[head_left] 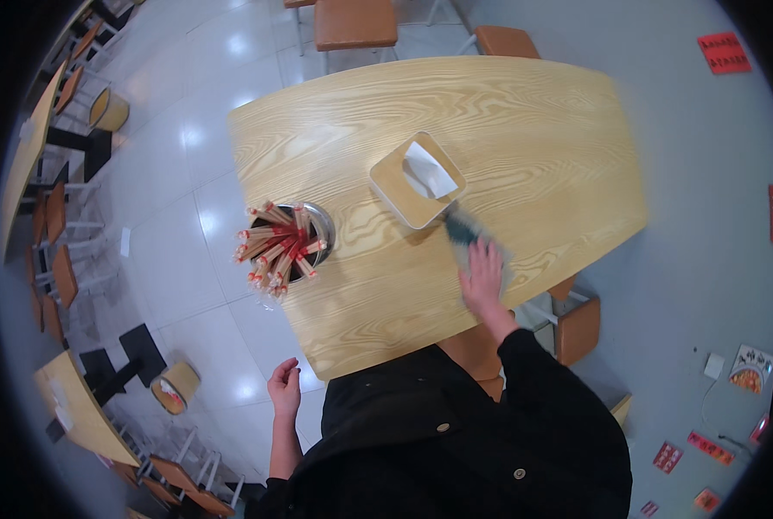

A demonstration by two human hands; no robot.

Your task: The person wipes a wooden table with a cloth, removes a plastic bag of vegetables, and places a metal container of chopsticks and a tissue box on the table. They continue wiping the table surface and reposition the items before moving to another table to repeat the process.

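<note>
My right hand (483,275) presses down on a grey and dark green cloth (464,228) on the wooden table (542,138); the cloth is smeared by motion. Just beyond the cloth's far end sits a square tissue box (393,187) with a light wooden top and white sides, a white tissue standing out of it. My left hand (285,387) hangs off the table's near left corner, fingers loosely bent, holding nothing. At the table's left edge stands a round metal container (324,227) packed with wrapped chopsticks (278,246) with red ends.
Brown-seated stools (356,23) stand beyond the table, and a brown chair (577,330) is by its right near side. More tables (84,406) and waste bins (175,387) line the left. A grey wall (698,216) with red paper signs (724,53) rises at the right.
</note>
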